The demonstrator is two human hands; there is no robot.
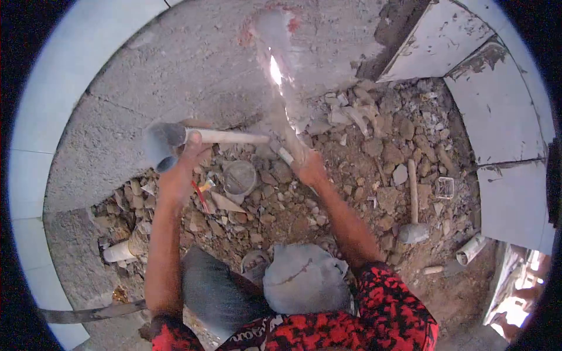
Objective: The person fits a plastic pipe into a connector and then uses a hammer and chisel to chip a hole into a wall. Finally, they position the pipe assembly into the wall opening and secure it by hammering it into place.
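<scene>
My left hand (190,153) is closed round a white pipe (228,137) beside its grey elbow fitting (164,140), which is near the concrete wall. The pipe runs level to the right, towards my right hand (307,167). That hand is closed on a short pale object (285,155) at the pipe's right end; dust and glare blur its shape, and I cannot tell whether the two touch. A bright streak of light (276,70) lies above my right hand.
Rubble (269,193) covers the ground. A mallet (413,199) and a small white basket (445,188) lie at the right, a round container (239,178) in the middle. Pipe pieces (120,252) stick out at lower left and lower right. White tiles (509,111) line the right side.
</scene>
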